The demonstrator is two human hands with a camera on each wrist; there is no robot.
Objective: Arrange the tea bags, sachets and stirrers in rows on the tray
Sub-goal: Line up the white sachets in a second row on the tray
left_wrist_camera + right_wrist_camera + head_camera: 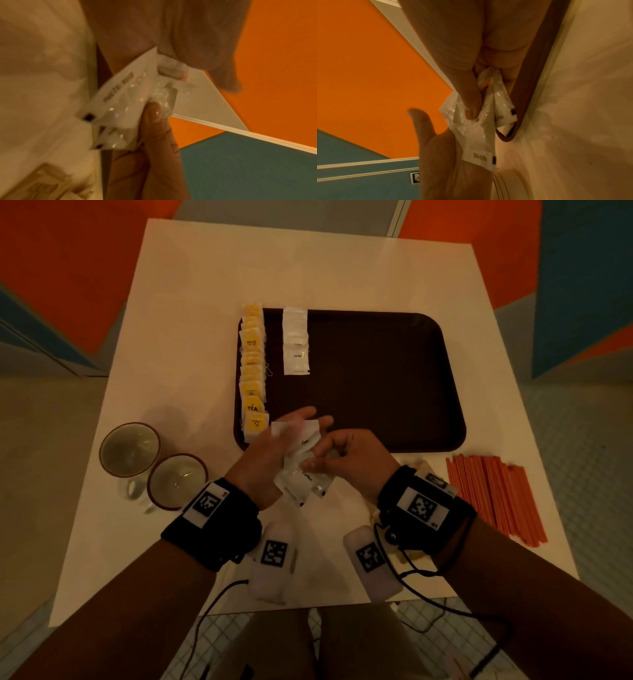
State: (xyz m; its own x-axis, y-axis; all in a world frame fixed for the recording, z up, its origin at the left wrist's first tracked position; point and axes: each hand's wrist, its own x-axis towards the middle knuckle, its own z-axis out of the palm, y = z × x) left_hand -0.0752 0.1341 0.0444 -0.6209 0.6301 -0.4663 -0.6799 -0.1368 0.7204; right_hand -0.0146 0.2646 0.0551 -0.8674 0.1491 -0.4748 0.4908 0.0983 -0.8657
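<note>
Seen from above, a white square table [191, 302] holds a dark brown rectangular plastic tray [376, 378]. Along the tray's left edge runs a row of yellow paper tea bags [252, 371], overlapping one another from the far end to the near end. Just right of them, at the far end of the tray, lies a short row of white coffee sachets [296, 342], also overlapping.

Both hands meet above the tray's near left corner. The left hand [270, 453] lies palm up with its fingers nearly straight, supporting a loose bunch of white sachets in hand [301, 463]. The right hand [349, 460] has its thumb and fingers curled, pinching the bunch from the right. In the right wrist view, the thumb [469, 97] presses on the glossy packets.

A bundle of orange plastic stirrers [493, 498] lies on the table to the right of the tray's near corner, off the tray. Two round glass cups with dark rims [150, 463] stand side by side on the table to the left of the tray.
</note>
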